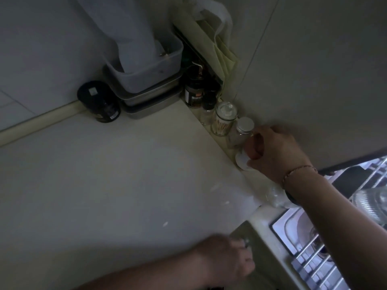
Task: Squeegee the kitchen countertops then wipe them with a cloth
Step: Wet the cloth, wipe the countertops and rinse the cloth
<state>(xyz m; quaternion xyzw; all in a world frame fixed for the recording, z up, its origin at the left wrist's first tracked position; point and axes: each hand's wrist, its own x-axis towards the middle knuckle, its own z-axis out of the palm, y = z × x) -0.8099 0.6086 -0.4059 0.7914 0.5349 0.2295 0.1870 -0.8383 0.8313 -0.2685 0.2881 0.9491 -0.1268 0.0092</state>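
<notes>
The pale countertop [117, 176] runs from the wall corner to the sink, with a few light specks near its right end. My right hand [278, 153] reaches to the narrow ledge along the right wall and grips a small white container with an orange part [244, 161]. My left hand [228, 258] lies at the counter's near right edge, fingers curled by a dull olive flat surface [253, 243]. A small metal glint shows at its fingertips. What it holds, if anything, is hidden. I see no squeegee or wiping cloth clearly.
Several jars line the ledge: a silver-capped jar [243, 130], a glass jar of sticks [224, 120] and dark bottles [195, 91]. A black tin [100, 102] and stacked tubs [146, 76] fill the corner. The sink with a wire rack [318, 260] lies right.
</notes>
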